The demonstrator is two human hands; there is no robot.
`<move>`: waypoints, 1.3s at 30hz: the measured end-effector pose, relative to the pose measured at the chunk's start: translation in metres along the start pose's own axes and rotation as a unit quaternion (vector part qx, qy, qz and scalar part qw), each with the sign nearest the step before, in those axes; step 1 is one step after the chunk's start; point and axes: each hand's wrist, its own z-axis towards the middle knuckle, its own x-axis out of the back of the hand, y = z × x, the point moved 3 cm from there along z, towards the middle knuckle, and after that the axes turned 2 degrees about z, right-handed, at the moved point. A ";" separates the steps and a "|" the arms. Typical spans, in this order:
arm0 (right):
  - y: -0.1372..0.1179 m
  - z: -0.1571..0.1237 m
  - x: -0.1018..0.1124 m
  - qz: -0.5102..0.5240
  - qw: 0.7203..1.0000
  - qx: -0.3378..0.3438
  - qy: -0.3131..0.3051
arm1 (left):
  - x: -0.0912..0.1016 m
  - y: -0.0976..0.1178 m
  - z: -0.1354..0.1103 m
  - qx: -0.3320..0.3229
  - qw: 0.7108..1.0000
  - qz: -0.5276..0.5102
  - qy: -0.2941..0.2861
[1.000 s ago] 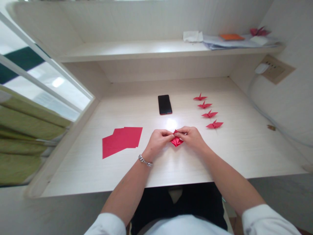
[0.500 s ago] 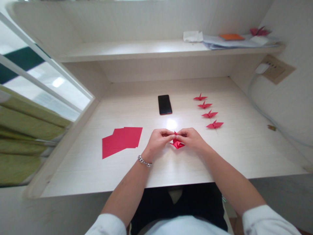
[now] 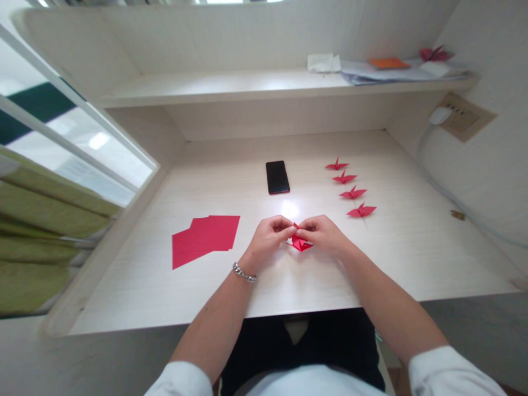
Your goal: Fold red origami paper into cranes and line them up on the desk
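Note:
A red origami crane (image 3: 300, 244), partly covered by my fingers, is held just over the front middle of the desk. My left hand (image 3: 268, 237) pinches its upper part from the left, thumb and fingertips together. From the other side my right hand (image 3: 324, 234) grips the same paper, its thumb lying across the folds. Both sets of fingertips nearly meet at the crane's pointed top. Several finished red paper cranes (image 3: 353, 193) stand in a slanting row to the right. Overlapping red paper sheets (image 3: 206, 234) lie flat to the left of my hands.
A black phone (image 3: 278, 177) lies beyond my hands. Across the back runs a shelf (image 3: 231, 82) with papers (image 3: 358, 72), an orange item (image 3: 389, 64) and a red folded-paper piece (image 3: 436, 54). A white cable (image 3: 431, 176) hangs from the wall socket (image 3: 466, 118) on the right.
My hands stay almost in place, still pinching the crane. Its lower folds have shifted very slightly to the right. The whole view has moved a little.

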 end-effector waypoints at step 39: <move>-0.004 0.001 0.005 0.052 0.992 0.058 0.100 | 0.001 -0.002 0.001 0.060 0.997 -0.041 0.023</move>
